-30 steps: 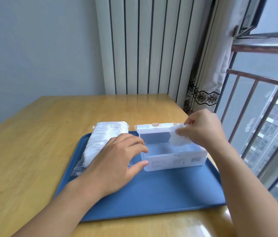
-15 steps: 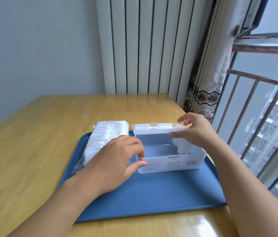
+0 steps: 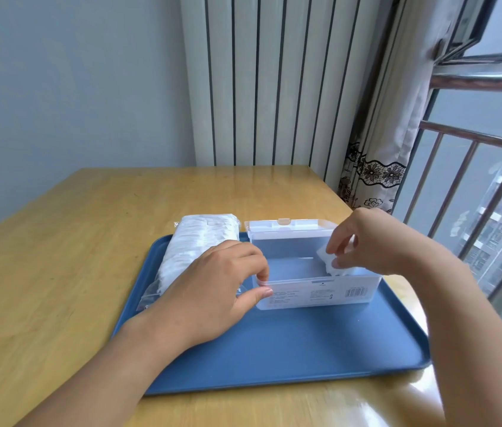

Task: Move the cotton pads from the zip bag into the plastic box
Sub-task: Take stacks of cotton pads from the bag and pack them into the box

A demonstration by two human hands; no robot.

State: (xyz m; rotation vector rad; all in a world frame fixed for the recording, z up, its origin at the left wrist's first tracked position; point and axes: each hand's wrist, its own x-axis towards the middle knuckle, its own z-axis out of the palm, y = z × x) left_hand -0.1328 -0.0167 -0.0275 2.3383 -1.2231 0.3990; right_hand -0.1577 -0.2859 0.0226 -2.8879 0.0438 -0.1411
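Resting on a blue tray (image 3: 289, 349), the clear plastic box (image 3: 314, 292) lies with its long axis running left to right, its open top facing upward and its hinged lid (image 3: 289, 226) standing open along the far edge. The labelled long wall faces the near side. The left hand (image 3: 212, 291) grips the box at its near-left corner: the fingers are curled over the rim and the thumb presses the outside of the near wall. The right hand (image 3: 376, 241) is positioned over the right end of the box, with thumb and fingertips pinching a white cotton pad (image 3: 325, 255); the pad sits at the level of the rim, partly inside the box, and further white material shows just below it against the right wall. The zip bag (image 3: 194, 251), packed with white pads, lies to the left of the box, its long axis running near to far and tilted slightly, its far end overhanging the tray's far rim; its near end is partly hidden by the left hand. The tray sits on a wooden table (image 3: 74, 241).
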